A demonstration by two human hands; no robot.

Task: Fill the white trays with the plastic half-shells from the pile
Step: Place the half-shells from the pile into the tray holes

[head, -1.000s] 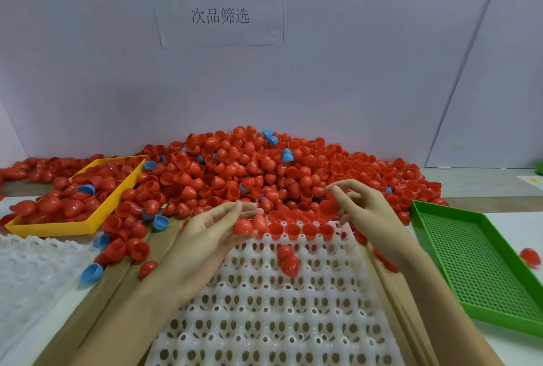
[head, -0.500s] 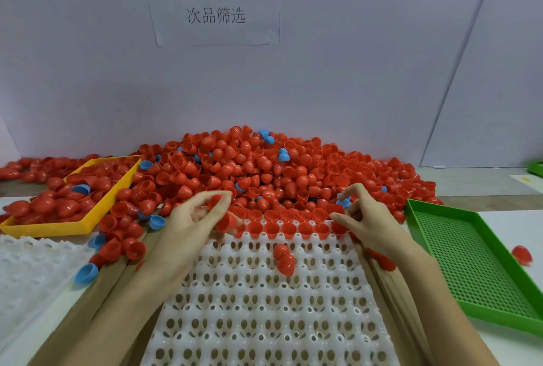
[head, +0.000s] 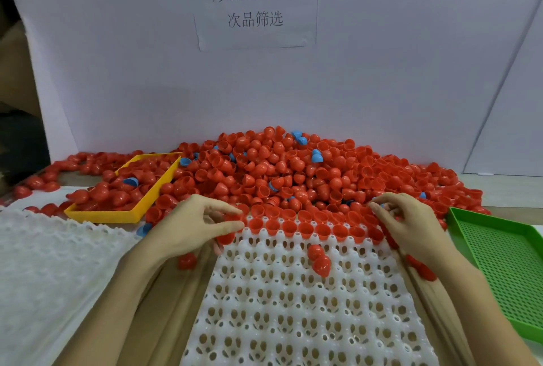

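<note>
A big pile of red half-shells [head: 293,171] with a few blue ones lies against the back wall. The white tray [head: 308,307] in front of me has its far row filled with red half-shells [head: 305,229]. Two loose red shells [head: 318,259] lie on the tray just behind that row. My left hand [head: 191,227] is at the tray's far left corner, fingers curled round a red half-shell [head: 226,237]. My right hand [head: 408,221] is at the far right corner, its fingertips pinching a half-shell of which only a bit of blue shows.
A yellow tray [head: 129,215] holding red shells sits at the left of the pile. At the right is a green perforated tray [head: 499,262]. A second white tray [head: 44,262] lies at my left. Loose red shells [head: 186,261] lie beside the centre tray and under my right wrist.
My left hand has drawn back from the pile to the tray's far left corner with a red shell. The right hand moved slightly right along the far row. The view shifted down.
</note>
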